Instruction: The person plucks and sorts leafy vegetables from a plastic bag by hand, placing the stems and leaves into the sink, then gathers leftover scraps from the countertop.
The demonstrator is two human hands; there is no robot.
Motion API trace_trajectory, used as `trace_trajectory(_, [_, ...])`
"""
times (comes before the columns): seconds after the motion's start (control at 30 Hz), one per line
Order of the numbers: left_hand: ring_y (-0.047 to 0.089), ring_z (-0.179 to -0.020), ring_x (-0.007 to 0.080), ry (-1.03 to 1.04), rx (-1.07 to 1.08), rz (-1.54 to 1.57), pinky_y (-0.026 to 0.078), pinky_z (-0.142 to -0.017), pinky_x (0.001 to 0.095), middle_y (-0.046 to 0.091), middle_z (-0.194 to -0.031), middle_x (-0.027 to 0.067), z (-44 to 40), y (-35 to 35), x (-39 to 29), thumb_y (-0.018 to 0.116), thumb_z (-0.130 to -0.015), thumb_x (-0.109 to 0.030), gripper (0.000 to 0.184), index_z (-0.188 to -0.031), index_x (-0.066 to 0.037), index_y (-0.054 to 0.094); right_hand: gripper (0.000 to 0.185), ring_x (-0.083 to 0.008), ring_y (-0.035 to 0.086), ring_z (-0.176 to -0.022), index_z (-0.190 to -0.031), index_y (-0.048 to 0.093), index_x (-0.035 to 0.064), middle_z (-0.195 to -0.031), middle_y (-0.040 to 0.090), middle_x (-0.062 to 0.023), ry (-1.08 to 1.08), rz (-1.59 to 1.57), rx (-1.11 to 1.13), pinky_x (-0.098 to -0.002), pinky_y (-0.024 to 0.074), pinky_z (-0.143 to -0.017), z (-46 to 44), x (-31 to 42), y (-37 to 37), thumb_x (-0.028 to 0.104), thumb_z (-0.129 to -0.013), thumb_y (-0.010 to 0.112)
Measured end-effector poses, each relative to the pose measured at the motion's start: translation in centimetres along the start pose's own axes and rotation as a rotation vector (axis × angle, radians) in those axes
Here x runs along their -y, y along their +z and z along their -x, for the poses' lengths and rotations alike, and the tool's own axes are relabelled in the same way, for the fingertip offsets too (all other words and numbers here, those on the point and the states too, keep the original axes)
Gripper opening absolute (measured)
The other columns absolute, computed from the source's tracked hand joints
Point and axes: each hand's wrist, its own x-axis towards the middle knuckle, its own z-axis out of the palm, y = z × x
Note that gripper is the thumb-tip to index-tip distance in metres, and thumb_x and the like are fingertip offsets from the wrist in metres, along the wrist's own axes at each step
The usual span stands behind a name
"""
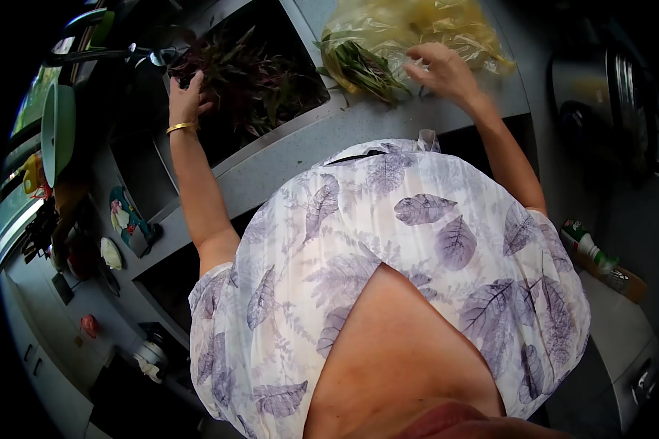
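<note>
Dark reddish-green leafy stems [252, 77] fill the sink [289, 126]. At their left edge is my left hand [187, 99], its fingers apart and touching the leaves near the faucet; whether it grips any is unclear. On the counter right of the sink lies a bunch of green stems [362, 69], partly inside a thin yellow plastic bag [447, 25]. My right hand [439, 72] is beside the bunch, at the front of the bag, with its fingers spread and nothing visible in them.
A faucet [165, 55] reaches over the sink's left side. A pale green basin [57, 133] stands at the far left. At the right are a dark metallic appliance [600, 95] and a white-and-green bottle [582, 240]. The counter edge [271, 157] runs before my body.
</note>
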Motion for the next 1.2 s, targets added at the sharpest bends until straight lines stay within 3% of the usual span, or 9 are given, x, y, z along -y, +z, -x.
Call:
trace_trajectory(0.23, [0.058,-0.105,0.0246,0.507,0.117,-0.100,0.046,-0.086,0.0315,0.058,-0.113,0.0237,3.4,6.0,0.0,0.066,-0.081,-0.030,0.065,-0.133,0.001,0.042,0.054,-0.0277,0.055,-0.093,-0.101,0.057,0.0056,-0.094,0.060,-0.0116,-0.042,0.341,0.004,-0.0439,0.0375,-0.075,1.3,3.5,5.7,0.047,-0.069,0.071])
trace_trajectory(0.43, [0.060,-0.096,0.0200,0.611,0.482,-0.070,0.048,-0.081,0.0294,0.062,-0.111,0.0136,9.4,9.8,-3.2,0.069,-0.080,-0.020,0.044,-0.119,-0.003,0.057,0.022,-0.0283,0.060,-0.074,-0.083,0.061,0.0065,-0.073,0.061,-0.0102,-0.009,0.205,-0.213,-0.0416,0.0410,-0.066,0.9,4.0,3.2,0.025,-0.073,0.064])
trace_trajectory(0.63, [0.061,-0.098,0.0195,1.575,0.317,-0.219,0.050,-0.086,0.0322,0.062,-0.110,0.0137,13.4,12.4,-9.2,0.069,-0.080,-0.018,0.044,-0.118,0.000,0.056,0.031,-0.0303,0.064,-0.074,-0.101,0.063,0.0051,-0.081,0.064,-0.0154,-0.016,0.042,-0.168,-0.0347,0.0493,-0.066,-0.6,6.8,-3.8,0.021,-0.074,0.064])
trace_trajectory(0.83, [0.063,-0.088,0.0267,1.415,0.413,0.022,0.051,-0.074,0.0332,0.063,-0.097,0.0159,12.4,13.7,-9.9,0.065,-0.075,0.004,0.046,-0.118,0.000,0.052,0.056,-0.0267,0.059,-0.102,-0.119,0.055,0.0017,-0.113,0.059,-0.0167,-0.177,-0.391,-0.087,-0.0361,0.0469,-0.086,-2.8,9.6,-8.2,0.035,-0.077,0.072])
trace_trajectory(0.9, [0.063,-0.073,0.0113,0.698,0.580,0.482,0.052,-0.061,0.0207,0.065,-0.090,0.0073,12.1,12.2,-9.2,0.053,-0.088,0.002,0.026,-0.114,0.000,0.053,0.047,-0.0188,0.057,-0.096,-0.115,0.056,-0.0011,-0.109,0.061,-0.0121,0.070,-0.589,-0.232,-0.0296,0.0454,-0.084,-3.0,7.5,-9.6,0.026,-0.080,0.070])
trace_trajectory(0.93, [0.065,-0.073,0.0157,0.773,0.389,0.515,0.052,-0.061,0.0217,0.065,-0.094,0.0100,8.8,11.9,-7.5,0.053,-0.090,-0.001,0.026,-0.116,-0.001,0.052,0.034,-0.0126,0.059,-0.087,-0.108,0.061,-0.0034,-0.099,0.065,-0.0071,0.168,-0.675,-0.411,-0.0236,0.0474,-0.078,-3.0,6.7,-9.3,0.020,-0.083,0.068])
trace_trajectory(1.0, [0.063,-0.096,0.0251,0.432,0.465,0.926,0.049,-0.089,0.0412,0.064,-0.104,0.0152,6.9,9.4,-7.1,0.050,-0.094,-0.013,0.022,-0.109,0.001,0.057,0.028,-0.0088,0.057,-0.079,-0.104,0.062,-0.0029,-0.092,0.065,-0.0040,-0.057,0.017,-0.705,-0.0203,0.0467,-0.070,-3.7,2.9,-7.8,0.017,-0.085,0.065])
trace_trajectory(1.07, [0.059,-0.102,0.0278,0.326,0.452,0.983,0.046,-0.093,0.0421,0.062,-0.108,0.0167,3.5,7.5,-5.1,0.036,-0.098,-0.018,0.031,-0.107,0.003,0.057,0.084,-0.0350,0.046,-0.120,-0.129,0.044,-0.0022,-0.128,0.048,-0.0247,-0.096,0.051,-0.296,-0.0440,0.0415,-0.097,-2.7,-3.2,-7.2,0.053,-0.071,0.071])
trace_trajectory(1.2, [0.051,-0.111,0.0297,0.061,0.392,1.091,0.038,-0.100,0.0448,0.055,-0.120,0.0147,1.2,6.3,-2.1,0.028,-0.099,-0.025,0.036,-0.109,0.000,0.052,0.120,-0.0428,0.027,-0.131,-0.140,0.018,-0.0060,-0.140,0.023,-0.0338,0.212,-0.157,-0.044,-0.0525,0.0256,-0.107,-2.2,-2.1,-2.4,0.062,-0.059,0.075])
